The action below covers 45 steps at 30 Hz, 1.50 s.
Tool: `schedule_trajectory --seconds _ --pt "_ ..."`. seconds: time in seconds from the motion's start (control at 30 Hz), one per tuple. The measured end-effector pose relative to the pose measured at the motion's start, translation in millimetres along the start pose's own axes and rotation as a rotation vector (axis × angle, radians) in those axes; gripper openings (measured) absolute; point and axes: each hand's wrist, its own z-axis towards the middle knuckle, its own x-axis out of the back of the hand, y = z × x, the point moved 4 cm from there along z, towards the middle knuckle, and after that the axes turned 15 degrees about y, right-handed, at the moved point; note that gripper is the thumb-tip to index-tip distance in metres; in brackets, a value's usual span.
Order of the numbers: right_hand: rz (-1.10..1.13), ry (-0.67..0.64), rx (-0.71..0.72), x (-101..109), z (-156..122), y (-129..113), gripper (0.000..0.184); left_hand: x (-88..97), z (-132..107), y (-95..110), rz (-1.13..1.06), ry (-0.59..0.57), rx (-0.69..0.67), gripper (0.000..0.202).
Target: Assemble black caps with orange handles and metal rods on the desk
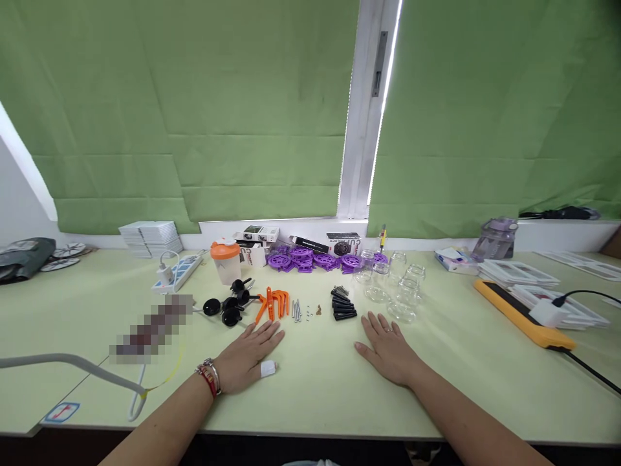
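Observation:
My left hand (248, 355) lies flat, palm down, on the pale green table (320, 388), fingers stretched out, a white bandage on the thumb and bracelets on the wrist. My right hand (387, 348) rests flat as well, fingers spread, a ring on one finger. Neither holds anything. Just beyond the left fingertips lie orange plastic pieces (272, 303), black wheels (228, 305) and a few metal screws (296, 311). Ahead of the right hand sit black pegs (343, 305) and clear glass cups (395, 285).
Purple gear-like parts (310, 260) and small boxes line the window sill. An orange-lidded shaker cup (226, 261), a power strip (177, 273) and stacked white cards (150, 237) stand at left. A yellow-edged tray (524, 314), cable and booklets lie at right.

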Motion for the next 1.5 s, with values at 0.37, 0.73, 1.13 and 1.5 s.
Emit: schedule_trajectory --seconds 0.37,0.73,1.13,1.5 --pt "0.004 0.007 0.0 -1.8 0.6 0.9 0.085 99.1 55.4 -72.3 0.315 0.398 0.625 0.044" --pt "0.034 0.01 0.005 -1.6 1.3 1.9 0.083 59.7 105.5 -136.1 0.411 0.217 0.639 0.03" --pt "0.04 -0.007 0.002 0.9 1.0 1.0 0.083 102.9 102.4 -113.5 0.526 0.475 0.515 0.038" --pt "0.061 -0.01 -0.005 3.5 0.4 0.5 0.083 121.0 74.2 -52.5 -0.088 1.373 0.559 0.014"
